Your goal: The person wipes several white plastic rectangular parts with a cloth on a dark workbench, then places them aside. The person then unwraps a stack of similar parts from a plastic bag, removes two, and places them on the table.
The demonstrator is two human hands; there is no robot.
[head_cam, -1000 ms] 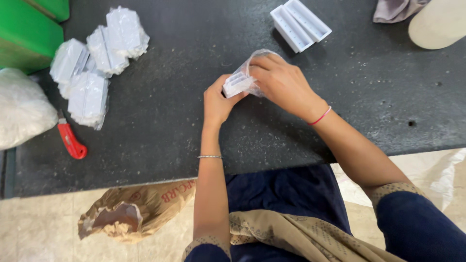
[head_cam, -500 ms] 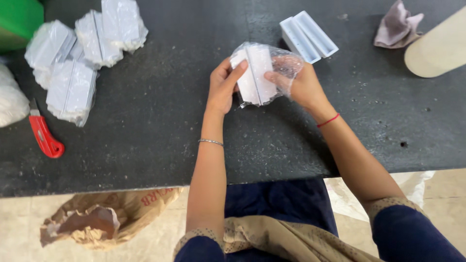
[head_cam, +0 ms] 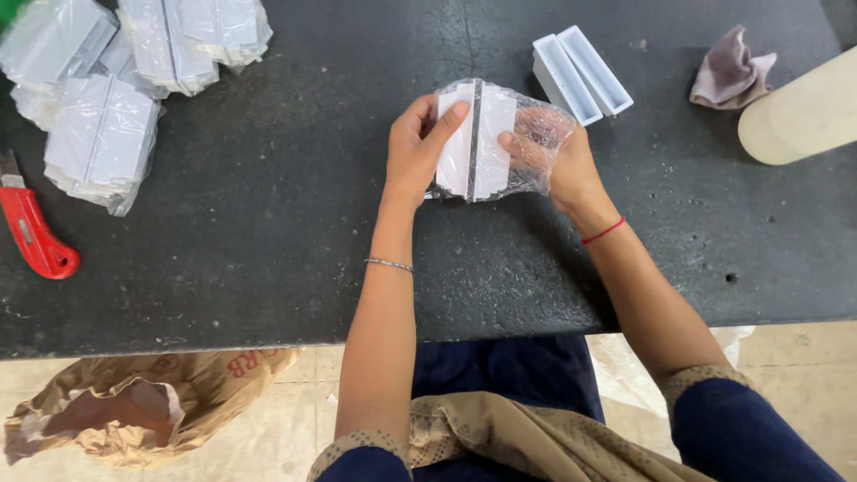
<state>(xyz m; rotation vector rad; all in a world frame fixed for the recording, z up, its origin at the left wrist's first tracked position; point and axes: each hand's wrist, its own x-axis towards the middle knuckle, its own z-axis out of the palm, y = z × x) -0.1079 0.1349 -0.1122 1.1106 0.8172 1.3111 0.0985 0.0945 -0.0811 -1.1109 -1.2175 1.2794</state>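
Over the middle of the dark table top (head_cam: 268, 250), slightly toward its far side, both hands hold a clear plastic bag (head_cam: 527, 143) containing two white rectangular pieces (head_cam: 473, 143) set side by side with a narrow dark gap between them. The left hand (head_cam: 415, 156) grips the left edge of the package, thumb and fingers closed around it, with the forefinger laid flat across the front of the left piece. The right hand (head_cam: 558, 156) is inside the bag, wrapped by the film, its fingers curled and pressing against the right piece; how tightly it closes cannot be judged through the plastic. The package is held just above the table surface, or possibly resting on it; the view does not settle which. To the far right of the hands, two open white rectangular trays (head_cam: 580, 76) lie touching, side by side, on the table. Farther right lie a crumpled grey-pink cloth (head_cam: 732, 76) and a cream-coloured cylinder (head_cam: 803, 112), which runs off the right edge. At the far left, several bagged packs (head_cam: 103, 138) of the same white pieces are heaped together. Near them, at the left edge, lies a red-handled cutter (head_cam: 36, 236). On the floor, below the near left edge of the table, sits an open brown paper sack (head_cam: 125, 406).
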